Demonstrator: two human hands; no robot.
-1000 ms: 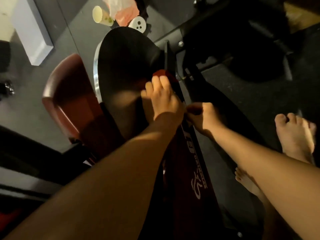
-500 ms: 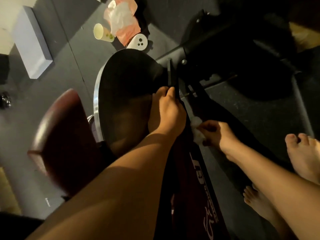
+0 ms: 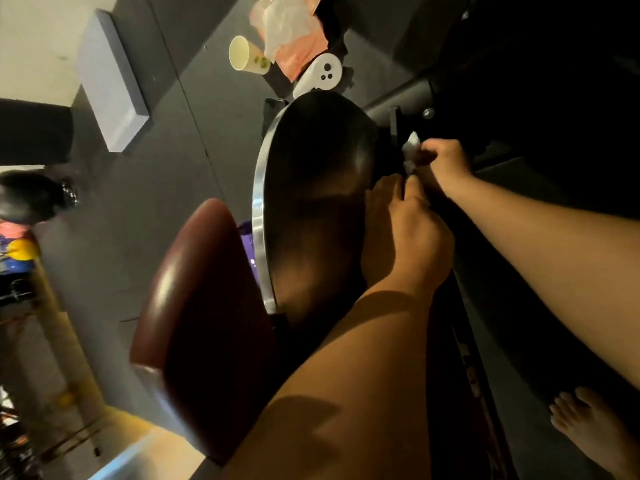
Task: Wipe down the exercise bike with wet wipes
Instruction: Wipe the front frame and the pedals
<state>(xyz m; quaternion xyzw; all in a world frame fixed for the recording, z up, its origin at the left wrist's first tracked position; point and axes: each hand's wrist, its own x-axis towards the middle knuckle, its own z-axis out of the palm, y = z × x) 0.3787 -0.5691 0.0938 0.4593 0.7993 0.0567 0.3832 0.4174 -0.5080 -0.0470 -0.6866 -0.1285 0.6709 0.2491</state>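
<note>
Wipe (image 3: 410, 147), bunched in the closed right grip (image 3: 441, 161), had travelled up the bike frame (image 3: 465, 355) beyond the left grip (image 3: 412, 233), itself curled on the frame beside the flywheel (image 3: 311, 188); lower stretch probably done.

A paper cup (image 3: 244, 57) lies on its side on the dark floor (image 3: 173, 168), its mouth facing the camera. Just right of the cup sits a pink plastic bag (image 3: 304, 51) with crumpled pale plastic on top. A white controller (image 3: 320, 75) lies just beyond the bag. Left of the cup rests a long grey block (image 3: 110, 81). Well below the cup stands a dark red padded seat (image 3: 201, 323).
</note>
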